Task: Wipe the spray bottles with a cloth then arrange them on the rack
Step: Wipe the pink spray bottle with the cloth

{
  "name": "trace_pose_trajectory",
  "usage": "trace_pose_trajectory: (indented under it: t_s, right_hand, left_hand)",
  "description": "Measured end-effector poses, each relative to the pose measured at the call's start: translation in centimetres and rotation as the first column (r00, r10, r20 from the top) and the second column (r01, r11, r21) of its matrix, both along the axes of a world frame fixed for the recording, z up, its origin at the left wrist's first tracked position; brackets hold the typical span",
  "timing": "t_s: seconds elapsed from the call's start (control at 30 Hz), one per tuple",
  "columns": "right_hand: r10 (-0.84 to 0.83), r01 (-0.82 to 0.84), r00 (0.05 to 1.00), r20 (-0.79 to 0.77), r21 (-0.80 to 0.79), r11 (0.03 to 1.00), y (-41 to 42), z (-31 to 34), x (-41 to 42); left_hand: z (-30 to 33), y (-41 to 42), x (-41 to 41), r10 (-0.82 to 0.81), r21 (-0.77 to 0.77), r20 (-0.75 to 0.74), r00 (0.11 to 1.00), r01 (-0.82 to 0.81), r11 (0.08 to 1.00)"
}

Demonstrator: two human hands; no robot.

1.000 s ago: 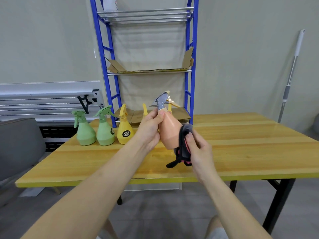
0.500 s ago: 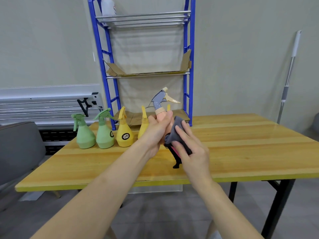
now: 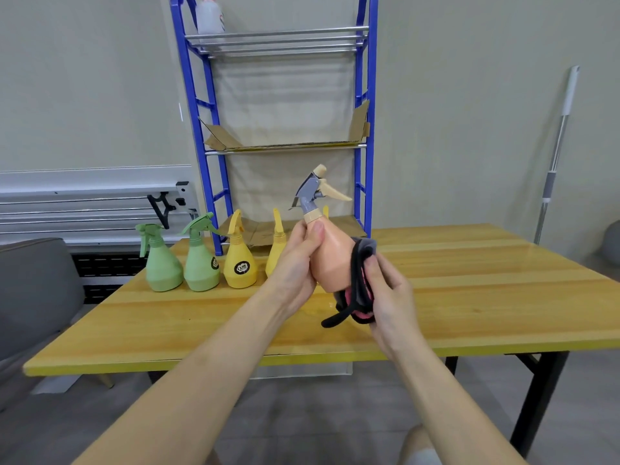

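A table (image 3: 469, 297) is set before a rack (image 3: 364, 129), which stands at its far edge against the wall. Four spray bottles (image 3: 201, 263) are lined up on the far left of the table, just left of the rack's foot. A fifth bottle (image 3: 332, 260) is held above the table's middle, between the left hand (image 3: 295, 266) and the right hand (image 3: 391, 297); a cloth (image 3: 359, 286) is pressed against its right side. Another bottle (image 3: 209, 15) is placed on the rack's top shelf. A pole (image 3: 557, 146) is leaned against the wall far right.

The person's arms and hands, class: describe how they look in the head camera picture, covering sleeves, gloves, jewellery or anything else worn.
Both forearms are bare up to the bottom edge of the picture, with no sleeve showing. The left hand and right hand wear no gloves, and no rings, watch or bracelet can be seen. Nails look short and unpainted.
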State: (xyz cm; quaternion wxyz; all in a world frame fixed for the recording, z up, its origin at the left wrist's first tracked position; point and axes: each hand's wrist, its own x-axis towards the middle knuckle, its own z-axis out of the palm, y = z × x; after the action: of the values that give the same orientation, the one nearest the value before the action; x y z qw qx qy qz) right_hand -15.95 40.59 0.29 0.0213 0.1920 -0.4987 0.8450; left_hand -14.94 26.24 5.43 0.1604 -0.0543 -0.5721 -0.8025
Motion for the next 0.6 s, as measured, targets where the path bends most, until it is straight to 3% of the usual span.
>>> trace_pose_trajectory:
  t_s: [0.17, 0.27, 0.37, 0.47, 0.6]
  right_hand:
    - [-0.230, 0.271, 0.940, -0.252, 0.144, 0.952, -0.4, -1.0, -0.1]
    - [-0.312, 0.452, 0.835, -0.453, 0.243, 0.858, -0.8, -1.7, 0.2]
    - [-0.337, 0.546, 0.744, -0.577, 0.234, 0.805, -1.7, -2.4, 0.5]
    - [-0.333, 0.541, 0.743, -0.580, 0.227, 0.810, -1.6, -1.7, 0.5]
    - [-0.142, 0.214, 0.941, -0.307, 0.215, 0.953, -0.7, -0.4, -0.1]
  left_hand:
    - [-0.1, 0.6, -0.2, 0.084, -0.176, 0.076, 0.994, -0.070, 0.982]
    - [-0.4, 0.7, -0.1, 0.122, -0.081, 0.105, 0.987, -0.113, 0.990]
    - [-0.9, 0.6, 0.2, 0.096, -0.038, 0.088, 0.991, -0.093, 0.995]
    - [-1.0, 0.3, 0.3, 0.046, -0.044, 0.034, 0.998, -0.045, 0.998]
    - [-0.9, -0.8, 0.5, -0.039, -0.023, -0.019, 0.999, 0.038, 0.999]
